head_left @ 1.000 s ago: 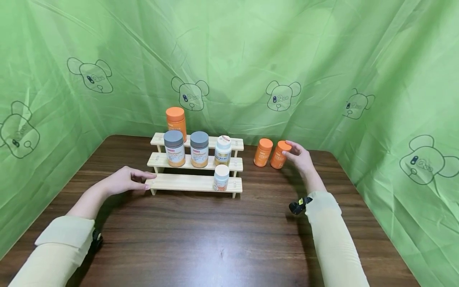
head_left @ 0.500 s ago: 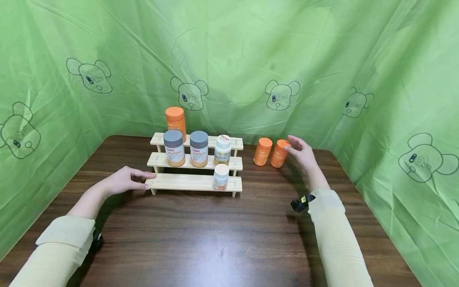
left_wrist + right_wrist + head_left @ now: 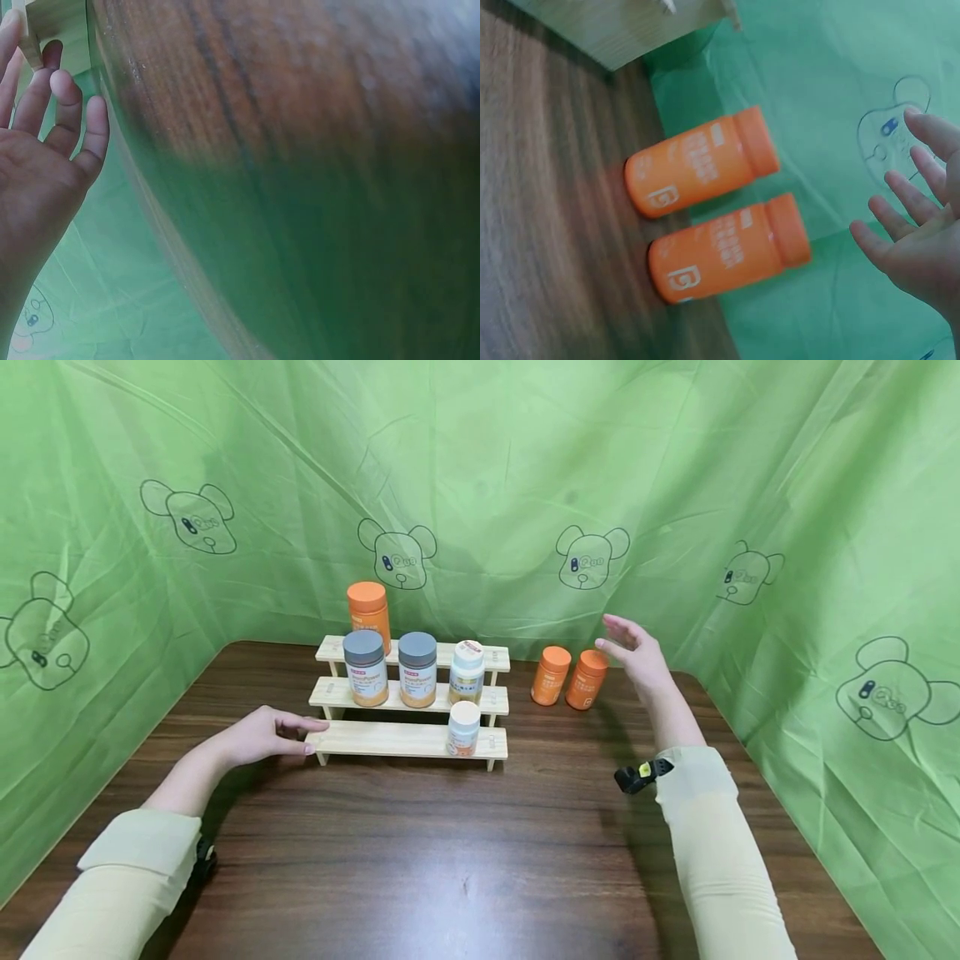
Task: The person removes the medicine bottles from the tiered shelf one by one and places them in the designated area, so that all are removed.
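My left hand point(image 3: 262, 737) pinches the left end of the lowest step of a three-tier wooden display rack point(image 3: 382, 739); in the left wrist view its thumb and a finger lie on the wood point(image 3: 31, 37). My right hand point(image 3: 637, 656) is raised up and to the right of two orange bottles, fingers spread and holding nothing. Both bottles, the nearer-hand one point(image 3: 587, 681) and its neighbour point(image 3: 551, 677), stand upright on the table with a small gap between them. In the right wrist view the right hand point(image 3: 922, 217) is apart from their lids.
On the rack stand an orange bottle point(image 3: 367, 618) at the top left, two grey-lidded jars point(image 3: 365, 672) and a white bottle point(image 3: 467, 675) on the middle step, and a small white bottle point(image 3: 463, 731) low right. Green cloth point(image 3: 495, 485) surrounds the dark wooden table point(image 3: 420, 860).
My right hand has let go of the right orange bottle's lid and moved up and to the right. The left hand stays on the rack.
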A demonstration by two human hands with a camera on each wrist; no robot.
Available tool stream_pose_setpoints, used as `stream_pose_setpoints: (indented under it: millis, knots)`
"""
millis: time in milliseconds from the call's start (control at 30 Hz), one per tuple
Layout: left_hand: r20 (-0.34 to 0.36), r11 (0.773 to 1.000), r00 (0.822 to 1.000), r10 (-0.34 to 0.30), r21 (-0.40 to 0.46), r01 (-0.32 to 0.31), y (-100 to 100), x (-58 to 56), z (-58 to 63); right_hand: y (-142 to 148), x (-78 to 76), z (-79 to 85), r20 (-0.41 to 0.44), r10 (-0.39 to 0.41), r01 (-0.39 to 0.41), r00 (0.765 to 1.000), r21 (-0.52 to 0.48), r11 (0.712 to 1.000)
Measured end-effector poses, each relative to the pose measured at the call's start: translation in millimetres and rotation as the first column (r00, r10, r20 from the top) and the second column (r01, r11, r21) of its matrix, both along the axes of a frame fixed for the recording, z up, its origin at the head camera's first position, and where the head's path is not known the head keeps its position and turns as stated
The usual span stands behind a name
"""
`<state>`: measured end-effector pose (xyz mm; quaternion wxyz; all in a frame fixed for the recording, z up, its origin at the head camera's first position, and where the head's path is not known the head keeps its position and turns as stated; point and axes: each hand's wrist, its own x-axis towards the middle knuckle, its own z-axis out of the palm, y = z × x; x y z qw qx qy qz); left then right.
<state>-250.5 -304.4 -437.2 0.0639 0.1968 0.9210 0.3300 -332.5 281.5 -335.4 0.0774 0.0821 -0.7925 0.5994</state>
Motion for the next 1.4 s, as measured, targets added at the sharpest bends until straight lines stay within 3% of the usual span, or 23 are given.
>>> stream_pose_setpoints:
  millis: [500, 833, 933, 1133, 1400]
  knots:
    - [0.000, 1.000, 1.000, -0.005, 0.008, 0.005, -1.5, -1.8, -1.2, -37.0, 18.6, 55.7, -0.060, 0.104, -0.105, 0.993, -0.022, 0.994]
    - [-0.001, 1.000, 1.000, -0.002, 0.003, 0.002, -2.3, -2.7, -2.0, -82.9, 46.1, 97.3, -0.110, 0.178, -0.187, 0.978, -0.083, 0.979]
    - [-0.003, 1.000, 1.000, -0.007, -0.001, 0.007, -2.6, -3.2, -2.4, -97.1, 50.4, 105.5, -0.127, 0.200, -0.214, 0.972, -0.115, 0.970]
    - [-0.002, 1.000, 1.000, -0.007, 0.001, 0.007, -2.9, -3.2, -1.7, -124.9, 54.9, 117.8, -0.137, 0.232, -0.244, 0.963, -0.079, 0.967]
    - [0.006, 1.000, 1.000, -0.011, 0.002, 0.011, -1.9, -2.5, -0.3, -154.7, 51.2, 123.4, -0.146, 0.278, -0.288, 0.949, -0.049, 0.956]
